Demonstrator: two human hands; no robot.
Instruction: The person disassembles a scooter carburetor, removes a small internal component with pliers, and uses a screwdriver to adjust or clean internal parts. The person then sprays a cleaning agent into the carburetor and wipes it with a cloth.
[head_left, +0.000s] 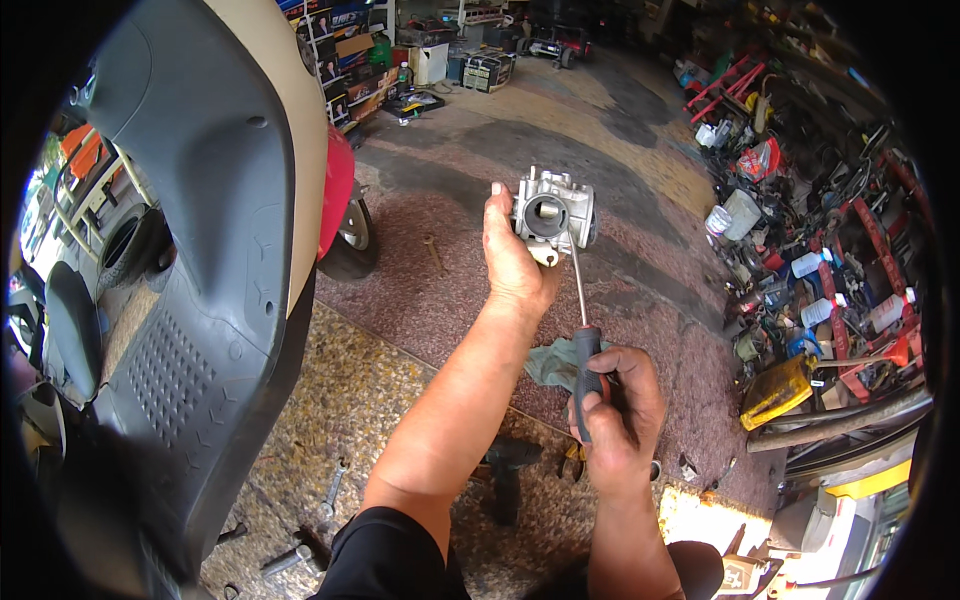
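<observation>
My left hand (514, 259) holds up a silver metal throttle body or carburetor (559, 210), its round bore facing me. My right hand (619, 412) grips the black and red handle of a screwdriver (581, 292). The shaft points up, and its tip meets the lower part of the metal body, just right of the bore. Whether the tip sits in a screw cannot be told. A greenish cloth (551, 364) lies on the floor behind the screwdriver handle.
A scooter (225, 187) stands close on the left. On the floor are a wrench (335, 487), another wrench (434, 253) and a dark power drill (506, 476). Piled parts, bottles and a yellow container (776, 394) line the right side. Boxes (487, 70) stand at the back.
</observation>
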